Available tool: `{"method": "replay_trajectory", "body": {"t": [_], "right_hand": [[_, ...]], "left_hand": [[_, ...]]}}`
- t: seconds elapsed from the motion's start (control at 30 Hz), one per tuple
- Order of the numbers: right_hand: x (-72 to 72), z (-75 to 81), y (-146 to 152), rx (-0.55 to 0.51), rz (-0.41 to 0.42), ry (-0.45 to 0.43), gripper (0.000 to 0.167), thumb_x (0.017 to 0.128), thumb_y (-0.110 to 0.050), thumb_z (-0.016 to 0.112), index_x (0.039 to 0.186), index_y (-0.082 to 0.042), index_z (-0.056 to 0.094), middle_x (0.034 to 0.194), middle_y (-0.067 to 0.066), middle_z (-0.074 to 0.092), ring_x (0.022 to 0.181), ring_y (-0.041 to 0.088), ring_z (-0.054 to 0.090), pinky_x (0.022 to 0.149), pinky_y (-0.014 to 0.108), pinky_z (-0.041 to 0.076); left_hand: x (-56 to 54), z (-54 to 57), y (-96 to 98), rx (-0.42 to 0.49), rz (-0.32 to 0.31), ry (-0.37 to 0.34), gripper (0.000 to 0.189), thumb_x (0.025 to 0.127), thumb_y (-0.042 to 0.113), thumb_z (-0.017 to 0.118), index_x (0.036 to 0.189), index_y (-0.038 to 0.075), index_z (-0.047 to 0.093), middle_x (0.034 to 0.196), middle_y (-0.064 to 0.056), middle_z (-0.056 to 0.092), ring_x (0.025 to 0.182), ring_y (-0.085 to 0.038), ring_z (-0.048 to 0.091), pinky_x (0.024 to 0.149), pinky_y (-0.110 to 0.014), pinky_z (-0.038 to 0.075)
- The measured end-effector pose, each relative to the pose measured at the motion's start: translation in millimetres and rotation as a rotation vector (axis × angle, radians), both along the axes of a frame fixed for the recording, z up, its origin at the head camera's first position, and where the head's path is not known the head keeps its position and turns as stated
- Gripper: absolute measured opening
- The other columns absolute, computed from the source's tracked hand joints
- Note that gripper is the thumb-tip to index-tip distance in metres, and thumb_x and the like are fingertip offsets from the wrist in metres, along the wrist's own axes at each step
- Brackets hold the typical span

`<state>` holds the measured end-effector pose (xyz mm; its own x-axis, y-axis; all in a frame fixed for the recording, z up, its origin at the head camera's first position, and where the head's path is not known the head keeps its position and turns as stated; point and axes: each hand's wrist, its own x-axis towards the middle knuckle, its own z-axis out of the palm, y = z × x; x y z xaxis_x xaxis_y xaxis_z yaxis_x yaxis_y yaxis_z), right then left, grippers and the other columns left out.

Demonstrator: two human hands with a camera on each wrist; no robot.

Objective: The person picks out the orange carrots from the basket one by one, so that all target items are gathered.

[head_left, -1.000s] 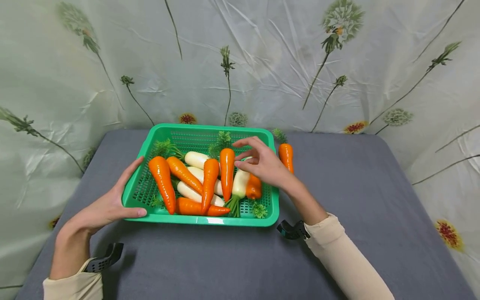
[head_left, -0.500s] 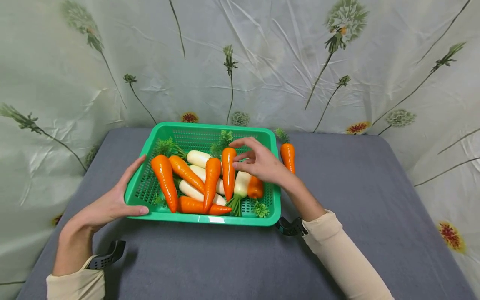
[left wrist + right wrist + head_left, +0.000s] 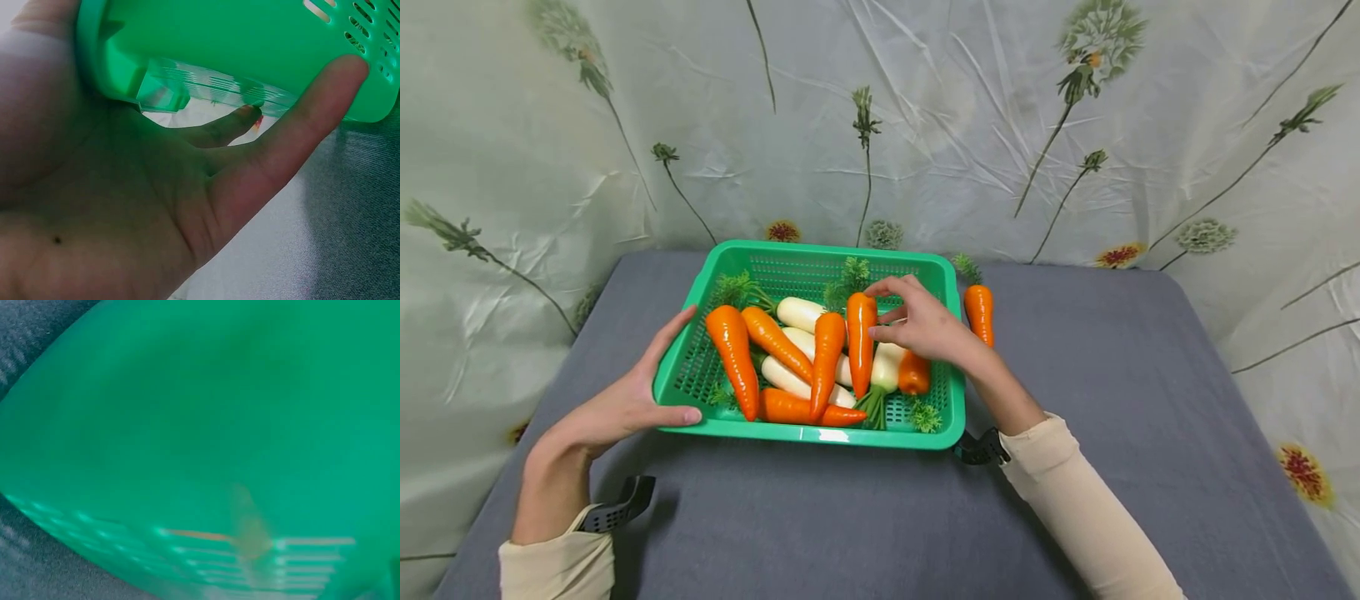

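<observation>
A green plastic basket (image 3: 880, 439) holds several orange carrots, several white radishes (image 3: 800, 313) and leafy green tops. My left hand (image 3: 617, 404) grips its left end, the thumb over the front corner of the rim; the left wrist view shows the fingers reaching along the basket's outer wall (image 3: 212, 37). Over the right half, my right hand (image 3: 921, 321) has its thumb and index finger at the top of an upright-lying carrot (image 3: 861, 350), pinching it from the right. Other carrots (image 3: 732, 358) lie to its left. The right wrist view is filled by the blurred basket wall (image 3: 206, 425).
One carrot (image 3: 980, 312) with a green top lies on the grey cloth-covered table (image 3: 1112, 400), just outside the basket's right side. A flower-printed curtain (image 3: 955, 125) hangs behind and around the table. A black strap (image 3: 617, 504) sits at each wrist.
The whole scene has shifted slightly right in view. My right thumb and index finger have moved a little closer onto the carrot. The left hand keeps its hold on the basket.
</observation>
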<state>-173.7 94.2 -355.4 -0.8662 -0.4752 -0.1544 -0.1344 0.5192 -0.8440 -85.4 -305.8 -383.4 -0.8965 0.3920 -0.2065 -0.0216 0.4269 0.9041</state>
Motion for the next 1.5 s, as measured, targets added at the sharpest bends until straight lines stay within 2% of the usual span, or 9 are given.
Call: {"method": "replay_trajectory", "body": {"t": [0.23, 0.43, 0.67, 0.8, 0.97, 1.17, 1.33, 1.5], "right_hand": [[-4.2, -1.6, -3.3, 0.030, 0.009, -0.059, 0.054, 0.096, -0.016, 0.074, 0.145, -0.014, 0.051, 0.150, 0.018, 0.046, 0.119, 0.030, 0.071, 0.096, 0.043, 0.057], [-7.9, -9.2, -8.9, -0.011, 0.110, -0.083, 0.059, 0.094, -0.013, 0.077, 0.147, -0.021, 0.054, 0.153, 0.004, 0.052, 0.123, 0.030, 0.065, 0.101, 0.043, 0.054], [-7.5, -12.5, -13.8, -0.013, 0.211, -0.075, 0.061, 0.093, -0.013, 0.078, 0.148, -0.019, 0.054, 0.160, 0.005, 0.045, 0.099, 0.024, 0.070, 0.087, 0.032, 0.056], [-7.4, -12.3, -14.0, 0.004, 0.243, -0.060, 0.062, 0.092, -0.016, 0.079, 0.149, -0.019, 0.054, 0.154, 0.009, 0.050, 0.091, 0.021, 0.069, 0.082, 0.029, 0.053], [-7.7, -11.9, -14.3, 0.045, 0.269, -0.035, 0.065, 0.093, -0.020, 0.080, 0.151, -0.020, 0.051, 0.134, 0.010, 0.062, 0.084, 0.021, 0.066, 0.079, 0.028, 0.051], [-6.1, -12.4, -16.4, 0.069, 0.269, -0.014, 0.065, 0.093, -0.024, 0.080, 0.151, -0.021, 0.051, 0.117, 0.008, 0.064, 0.073, 0.016, 0.058, 0.072, 0.027, 0.048], [-4.0, -14.1, -18.1, 0.073, 0.259, -0.012, 0.065, 0.093, -0.028, 0.080, 0.151, -0.023, 0.051, 0.114, 0.007, 0.062, 0.069, 0.017, 0.055, 0.070, 0.027, 0.046], [-2.9, -16.0, -18.3, 0.057, 0.220, -0.028, 0.063, 0.094, -0.022, 0.079, 0.150, -0.020, 0.051, 0.121, 0.008, 0.060, 0.070, 0.017, 0.055, 0.070, 0.027, 0.047]], "left_hand": [[-0.9, 1.5, 1.4, -0.017, 0.001, 0.006, 0.123, 0.086, 0.004, 0.079, 0.165, 0.047, -0.005, 0.159, -0.017, 0.021, 0.115, -0.004, 0.052, 0.086, -0.019, 0.049], [-3.0, 2.3, 2.6, -0.040, 0.008, 0.010, 0.122, 0.087, 0.005, 0.080, 0.164, 0.048, -0.005, 0.161, -0.017, 0.020, 0.116, -0.005, 0.050, 0.087, -0.018, 0.047], [-3.5, 2.7, 3.3, -0.033, 0.010, 0.006, 0.123, 0.086, 0.004, 0.080, 0.164, 0.048, -0.005, 0.161, -0.018, 0.020, 0.115, -0.005, 0.052, 0.087, -0.018, 0.048], [-4.1, 2.9, 3.5, -0.037, 0.012, 0.009, 0.123, 0.086, 0.004, 0.080, 0.164, 0.048, -0.005, 0.161, -0.018, 0.020, 0.115, -0.005, 0.052, 0.087, -0.018, 0.047], [-4.4, 2.7, 3.7, -0.022, 0.012, 0.008, 0.123, 0.086, 0.003, 0.079, 0.164, 0.048, -0.004, 0.159, -0.017, 0.021, 0.114, -0.005, 0.053, 0.087, -0.018, 0.048], [-3.9, 2.6, 3.0, -0.021, 0.013, 0.009, 0.123, 0.086, 0.003, 0.079, 0.164, 0.048, -0.004, 0.159, -0.015, 0.020, 0.115, -0.004, 0.051, 0.086, -0.018, 0.048], [-1.5, 1.0, 2.1, 0.021, 0.007, -0.011, 0.122, 0.086, 0.002, 0.078, 0.165, 0.047, -0.004, 0.158, -0.016, 0.019, 0.114, -0.004, 0.053, 0.085, -0.022, 0.052], [1.0, -0.3, 1.8, 0.057, 0.004, -0.030, 0.121, 0.087, 0.001, 0.077, 0.165, 0.046, -0.004, 0.156, -0.016, 0.019, 0.112, -0.004, 0.056, 0.083, -0.025, 0.055]]}}
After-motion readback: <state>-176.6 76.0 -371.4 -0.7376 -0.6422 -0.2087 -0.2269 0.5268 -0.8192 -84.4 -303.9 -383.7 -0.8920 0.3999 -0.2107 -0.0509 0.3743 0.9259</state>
